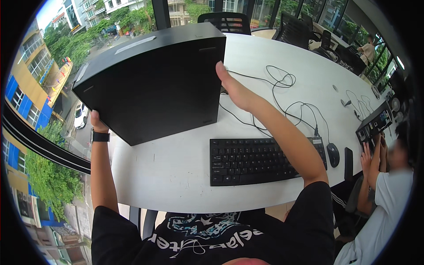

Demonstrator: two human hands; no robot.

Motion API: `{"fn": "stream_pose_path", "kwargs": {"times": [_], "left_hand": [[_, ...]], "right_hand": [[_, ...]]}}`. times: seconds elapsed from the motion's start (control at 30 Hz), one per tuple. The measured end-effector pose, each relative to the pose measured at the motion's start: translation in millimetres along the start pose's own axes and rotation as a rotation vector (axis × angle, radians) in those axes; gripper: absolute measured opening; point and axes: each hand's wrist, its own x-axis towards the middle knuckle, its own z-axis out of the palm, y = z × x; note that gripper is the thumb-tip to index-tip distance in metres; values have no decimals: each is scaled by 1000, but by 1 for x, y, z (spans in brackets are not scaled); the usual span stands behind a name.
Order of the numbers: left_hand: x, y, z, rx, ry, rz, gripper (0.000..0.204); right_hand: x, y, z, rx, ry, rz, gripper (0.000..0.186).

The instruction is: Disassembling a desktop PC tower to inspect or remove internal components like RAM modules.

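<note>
Black PC case [159, 92] tilted at left of white table [168, 181], base contact unclear; left hand [99, 122] and right hand [232, 88] gripping its sides, fingers mostly hidden. Risk: uneven grip could drop it off table's left side, or cables [282, 81] at right could snag

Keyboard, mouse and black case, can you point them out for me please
Keyboard [247, 161]: head view, on its keys.
Mouse [333, 154]: head view, on its top shell.
Black case [154, 92]: head view, on its broad side.

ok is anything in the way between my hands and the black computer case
Nothing visible: the left hand and right hand hold opposite sides of the computer case. The keyboard and cables lie to the right, not between.
</note>
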Motion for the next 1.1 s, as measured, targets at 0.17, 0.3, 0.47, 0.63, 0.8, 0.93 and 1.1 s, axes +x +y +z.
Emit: {"fn": "stream_pose_path", "kwargs": {"times": [0.17,0.3,0.47,0.63,0.8,0.93,1.1], "left_hand": [[20,-8,-13,-100,-82,-96,86],[3,24,-19,342,-60,-166,78],[-30,3,102,122,412,-62,71],[-21,6,116,403,366,35,77],[-21,0,116,312,433,-5,79],[-27,-5,101,282,371,-5,77],[-34,-4,77,318,367,-52,79]], "right_hand": [[-26,-2,7,-331,10,-178,112],[-28,8,3,-367,15,-215,115],[-25,21,-3,-256,145,-148,124],[-8,20,-60,-202,-63,-156,88],[30,89,-116,-335,147,146,51],[37,133,-111,-726,1,172,36],[32,136,-108,-642,100,69,28]]}}
